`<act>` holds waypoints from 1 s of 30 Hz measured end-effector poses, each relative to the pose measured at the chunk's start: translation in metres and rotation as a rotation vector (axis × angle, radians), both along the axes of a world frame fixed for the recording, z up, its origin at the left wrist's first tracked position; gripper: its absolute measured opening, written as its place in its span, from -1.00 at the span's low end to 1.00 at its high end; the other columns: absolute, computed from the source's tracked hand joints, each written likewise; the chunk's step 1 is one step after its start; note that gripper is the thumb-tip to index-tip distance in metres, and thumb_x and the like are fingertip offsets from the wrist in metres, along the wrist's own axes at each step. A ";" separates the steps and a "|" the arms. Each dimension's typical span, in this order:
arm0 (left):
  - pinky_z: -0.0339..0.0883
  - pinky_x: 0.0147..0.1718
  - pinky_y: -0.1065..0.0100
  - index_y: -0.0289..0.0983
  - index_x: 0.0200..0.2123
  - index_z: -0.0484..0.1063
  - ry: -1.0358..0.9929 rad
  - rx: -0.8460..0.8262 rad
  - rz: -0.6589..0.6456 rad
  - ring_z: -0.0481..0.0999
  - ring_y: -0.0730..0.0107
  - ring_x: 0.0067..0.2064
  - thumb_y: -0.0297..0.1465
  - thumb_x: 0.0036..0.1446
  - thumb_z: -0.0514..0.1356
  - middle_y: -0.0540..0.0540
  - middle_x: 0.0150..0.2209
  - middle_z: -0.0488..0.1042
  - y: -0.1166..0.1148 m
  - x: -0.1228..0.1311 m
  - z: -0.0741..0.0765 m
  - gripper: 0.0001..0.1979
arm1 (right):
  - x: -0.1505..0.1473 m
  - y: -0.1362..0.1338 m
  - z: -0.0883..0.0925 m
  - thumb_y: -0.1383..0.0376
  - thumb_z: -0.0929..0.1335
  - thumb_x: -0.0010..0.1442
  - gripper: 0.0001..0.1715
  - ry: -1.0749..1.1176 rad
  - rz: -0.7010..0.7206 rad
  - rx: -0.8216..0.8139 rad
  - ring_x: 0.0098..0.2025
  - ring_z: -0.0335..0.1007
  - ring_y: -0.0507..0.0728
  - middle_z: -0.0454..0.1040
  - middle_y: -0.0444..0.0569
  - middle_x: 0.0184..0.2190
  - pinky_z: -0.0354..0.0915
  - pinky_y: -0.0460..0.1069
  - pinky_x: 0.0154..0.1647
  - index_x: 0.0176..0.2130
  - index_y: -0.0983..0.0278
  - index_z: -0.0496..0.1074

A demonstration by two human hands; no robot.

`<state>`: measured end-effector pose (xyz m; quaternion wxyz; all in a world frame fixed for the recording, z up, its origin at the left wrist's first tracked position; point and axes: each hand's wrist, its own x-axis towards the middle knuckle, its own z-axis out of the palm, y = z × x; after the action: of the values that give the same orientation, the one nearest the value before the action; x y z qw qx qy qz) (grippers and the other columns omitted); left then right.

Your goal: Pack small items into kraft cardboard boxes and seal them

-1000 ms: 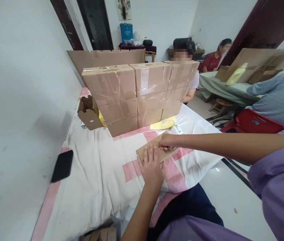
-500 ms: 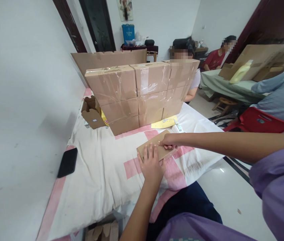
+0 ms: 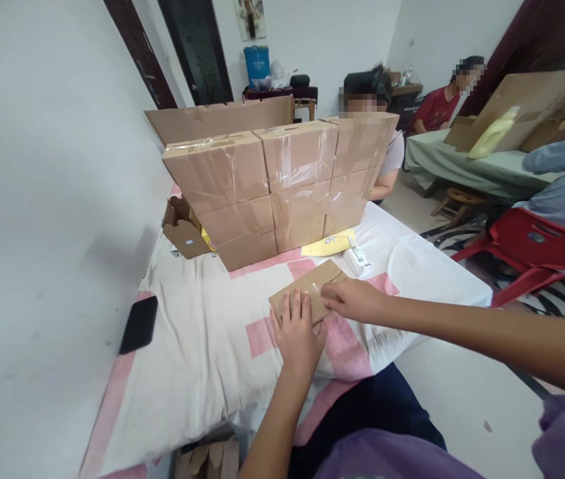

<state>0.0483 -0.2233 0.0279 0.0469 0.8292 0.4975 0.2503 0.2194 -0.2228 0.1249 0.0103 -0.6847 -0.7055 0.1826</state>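
A flat brown cardboard box [image 3: 330, 271] lies on the cloth-covered table in front of me, with a shiny strip like clear tape on its top. My left hand [image 3: 296, 326] rests flat on the box's left part, fingers stretched out and the thumb apart at its near side. At the right side of the box is my right hand [image 3: 347, 297], its fingers curled together against the cardboard. What those fingers pinch, if anything, is hidden. Just beyond the box lie a white object [image 3: 359, 262], perhaps a tape dispenser, and a yellow patterned piece [image 3: 329, 245].
A taped wall of stacked cartons [image 3: 295, 189] stands across the table. An open carton [image 3: 183, 233] sits at its left, and a black phone [image 3: 138, 324] lies near the wall. One person [image 3: 391, 159] sits behind the cartons; a red chair [image 3: 542, 243] stands right.
My right hand has shifted slightly toward me, from the top of the box to its right side, and its forearm has lowered. My left hand stays on the box. The view has turned slightly.
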 end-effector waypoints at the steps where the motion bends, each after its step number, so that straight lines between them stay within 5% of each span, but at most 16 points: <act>1: -0.12 0.40 -0.21 -0.15 0.33 0.26 0.010 -0.001 -0.002 0.18 0.05 0.41 -0.20 0.20 0.18 -0.05 0.39 0.23 0.000 0.000 0.000 -0.37 | 0.000 0.001 -0.002 0.23 0.29 0.33 -0.59 -0.057 0.046 0.055 -0.11 0.55 0.25 0.63 0.08 -0.11 0.26 -0.02 -0.28 0.11 0.23 0.50; 3: -0.11 0.39 -0.21 -0.13 0.34 0.25 0.025 -0.005 0.001 0.17 0.06 0.41 -0.20 0.20 0.18 -0.05 0.39 0.22 0.000 0.000 -0.001 -0.36 | 0.001 0.001 -0.006 0.18 0.25 0.38 -0.47 -0.153 0.084 0.076 -0.04 0.55 0.31 0.61 0.13 -0.02 0.30 0.01 -0.25 0.28 0.16 0.37; 9: -0.12 0.40 -0.17 -0.07 0.31 0.29 0.042 0.011 0.035 0.21 0.05 0.39 -0.13 0.17 0.21 -0.01 0.38 0.25 -0.002 0.003 -0.002 -0.36 | 0.005 -0.029 -0.021 0.11 0.22 0.43 -0.46 -0.223 0.092 0.065 -0.21 0.60 0.31 0.65 0.18 -0.23 0.26 0.01 -0.35 0.28 0.22 0.39; 13: -0.14 0.40 -0.12 -0.10 0.31 0.29 0.043 0.046 0.045 0.25 0.06 0.37 -0.12 0.19 0.21 -0.04 0.35 0.30 -0.003 0.004 -0.001 -0.36 | 0.014 -0.056 -0.037 0.11 0.25 0.40 -0.44 -0.128 0.111 0.045 -0.32 0.57 0.27 0.65 0.16 -0.34 0.16 -0.02 -0.42 0.30 0.20 0.37; 16: -0.12 0.40 -0.10 -0.10 0.31 0.30 0.056 0.086 0.032 0.29 0.03 0.35 -0.16 0.18 0.21 -0.06 0.33 0.34 -0.001 0.003 -0.001 -0.37 | 0.033 -0.051 -0.044 0.10 0.25 0.38 -0.56 0.057 0.038 0.135 -0.33 0.54 0.22 0.65 0.09 -0.32 0.13 -0.03 -0.40 0.12 0.14 0.52; 22: -0.18 0.41 -0.04 -0.10 0.33 0.27 0.099 0.161 0.033 0.31 0.03 0.33 -0.18 0.18 0.22 -0.09 0.31 0.37 0.000 0.003 -0.003 -0.35 | 0.130 0.042 -0.054 0.17 0.19 0.41 -0.56 0.104 -0.409 0.252 -0.25 0.51 0.18 0.62 0.00 -0.34 0.18 -0.04 -0.30 0.00 0.23 0.57; 26: -0.13 0.39 -0.02 -0.14 0.32 0.26 0.173 0.196 0.038 0.29 0.05 0.34 -0.26 0.17 0.20 -0.08 0.32 0.35 0.000 0.003 -0.003 -0.37 | 0.186 0.126 -0.070 0.29 0.21 0.40 -0.56 -0.030 -0.358 0.192 0.07 0.45 0.22 0.53 0.14 0.07 0.26 -0.04 -0.11 0.14 0.28 0.50; 30: -0.13 0.39 0.01 -0.14 0.32 0.27 0.164 0.209 0.027 0.32 0.07 0.32 -0.24 0.15 0.23 -0.08 0.31 0.37 0.002 0.003 -0.005 -0.35 | 0.203 0.181 -0.084 0.39 0.36 0.30 -0.71 -0.051 -0.247 0.111 0.06 0.46 0.24 0.51 0.24 0.05 0.30 0.01 -0.02 0.00 0.39 0.55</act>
<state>0.0509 -0.2217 0.0233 -0.0841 0.8406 0.4818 0.2327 0.4223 -0.0420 0.0409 0.0526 -0.7691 -0.6249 0.1230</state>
